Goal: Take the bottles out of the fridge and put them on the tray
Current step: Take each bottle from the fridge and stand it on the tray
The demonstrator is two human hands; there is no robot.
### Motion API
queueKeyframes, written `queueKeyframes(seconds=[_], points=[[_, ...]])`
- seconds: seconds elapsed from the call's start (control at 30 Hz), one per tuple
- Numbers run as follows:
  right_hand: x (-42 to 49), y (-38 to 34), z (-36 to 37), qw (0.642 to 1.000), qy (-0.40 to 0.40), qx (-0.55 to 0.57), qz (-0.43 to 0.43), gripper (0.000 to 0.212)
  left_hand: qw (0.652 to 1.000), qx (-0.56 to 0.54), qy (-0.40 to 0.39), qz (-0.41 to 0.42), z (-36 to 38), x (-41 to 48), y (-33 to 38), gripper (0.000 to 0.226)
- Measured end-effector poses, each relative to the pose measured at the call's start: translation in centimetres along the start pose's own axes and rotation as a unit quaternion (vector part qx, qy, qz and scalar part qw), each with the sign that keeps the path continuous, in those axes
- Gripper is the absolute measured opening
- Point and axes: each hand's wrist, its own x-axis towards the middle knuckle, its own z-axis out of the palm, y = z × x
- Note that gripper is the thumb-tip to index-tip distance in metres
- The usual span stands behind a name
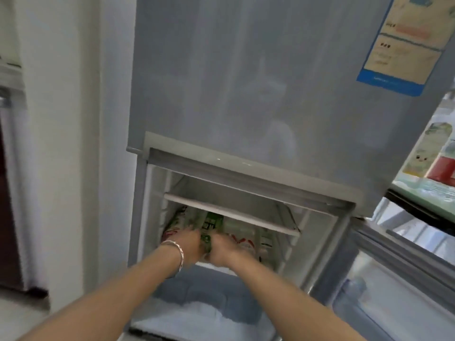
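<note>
The grey fridge (pixel 246 94) stands ahead with its lower compartment open. Several bottles lie on their sides on a lower shelf, under a white shelf edge (pixel 231 212). A green-labelled bottle (pixel 209 230) lies in the middle; red-and-white-labelled bottles lie to its left (pixel 174 227) and right (pixel 243 241). Both arms reach into the compartment. My left hand (pixel 190 244), with a bracelet on the wrist, and my right hand (pixel 222 249) sit on either side of the green-labelled bottle, fingers against it. The picture is blurred, so the grip is unclear. No tray is in view.
The lower door (pixel 394 279) hangs open to the right, with door racks. A frosted drawer (pixel 204 299) sits below the shelf. A white wall (pixel 73 143) stands to the left. At right, a table edge (pixel 423 190) carries packages.
</note>
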Motion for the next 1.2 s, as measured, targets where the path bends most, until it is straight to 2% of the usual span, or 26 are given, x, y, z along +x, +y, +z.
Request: queueKeyframes(seconds=[0.13, 0.17, 0.3, 0.37, 0.47, 0.6, 0.83, 0.93, 1.07, 1.2], points=[[4.3, -1.1, 3.1, 0.997, 0.032, -0.006, -0.072, 0.072, 0.996, -0.035, 0.007, -0.085, 3.0, 2.5, -2.9, 0.052], [5.4, -1.3, 3.7, 0.995, 0.041, -0.025, -0.091, 0.072, 0.994, -0.043, 0.016, -0.098, 3.5, 2.9, -3.6, 0.051], [7.6, -2.2, 4.8, 0.986, 0.103, -0.069, -0.115, 0.037, 0.99, -0.06, 0.047, -0.116, 4.5, 3.4, -4.9, 0.049], [7.7, -2.6, 4.5, 0.972, 0.131, -0.133, -0.145, 0.028, 0.989, -0.05, 0.058, -0.128, 4.3, 3.5, -5.4, 0.043], [6.9, -2.7, 4.1, 0.958, 0.135, -0.181, -0.178, 0.034, 0.988, -0.036, 0.057, -0.136, 3.6, 3.3, -5.8, 0.039], [4.9, -2.0, 3.8, 0.959, 0.158, -0.152, -0.182, 0.041, 0.986, -0.048, 0.066, -0.145, 3.0, 2.5, -6.0, 0.038], [-1.7, -2.2, 0.3, 0.96, 0.203, -0.083, -0.173, 0.037, 0.991, -0.091, 0.082, -0.055, 0.6, 0.3, -3.0, 0.06], [-4.8, -2.9, -1.6, 0.961, 0.208, -0.057, -0.17, 0.038, 0.991, -0.103, 0.082, -0.022, -0.4, -0.7, -1.2, 0.053], [-10.1, -3.1, -5.5, 0.968, 0.222, -0.015, -0.114, 0.036, 0.986, -0.138, 0.076, 0.049, -2.2, -2.8, 1.7, 0.045], [-14.1, -1.2, -8.8, 0.978, 0.195, 0.027, -0.071, 0.053, 0.978, -0.175, 0.046, 0.106, -3.8, -4.9, 5.6, 0.047]])
